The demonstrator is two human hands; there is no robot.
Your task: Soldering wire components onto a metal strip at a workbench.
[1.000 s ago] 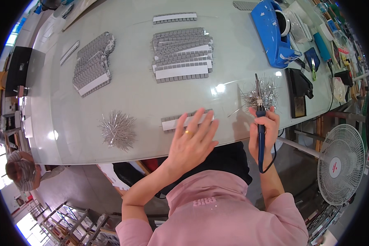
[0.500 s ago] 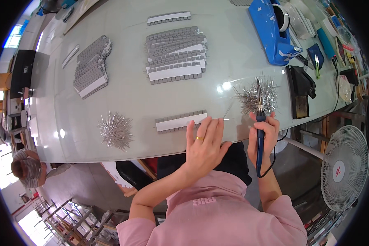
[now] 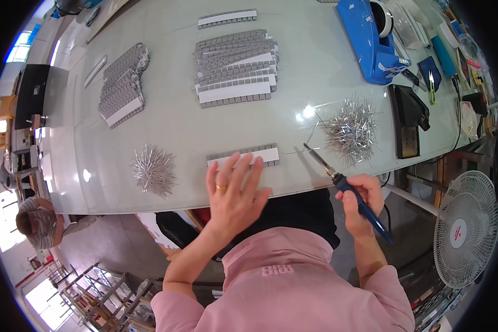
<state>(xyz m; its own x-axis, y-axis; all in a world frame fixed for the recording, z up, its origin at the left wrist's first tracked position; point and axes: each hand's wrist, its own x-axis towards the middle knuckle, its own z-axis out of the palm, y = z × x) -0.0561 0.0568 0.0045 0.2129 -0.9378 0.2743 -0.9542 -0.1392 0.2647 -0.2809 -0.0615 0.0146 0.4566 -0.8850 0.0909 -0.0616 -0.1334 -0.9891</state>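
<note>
My left hand lies with fingers spread over a grey segmented strip with a white band, covering its middle. A thin wire extends from the strip's right end. My right hand is closed around the dark blue handle of a soldering iron. The iron slants up and left, its tip just above that wire; I cannot tell whether they touch. Beyond the iron stands a spiky heap of thin silvery wires. A smaller heap of wires lies left of my left hand.
Stacks of similar strips lie at the far middle and far left, with a single strip behind. At right are a blue tape dispenser and a black soldering iron stand. A fan stands beyond the table's right edge.
My left hand has slid left along the strip and flattened over its middle. My right hand has swung the soldering iron from upright over the right heap to leftward, tip near the strip's end.
</note>
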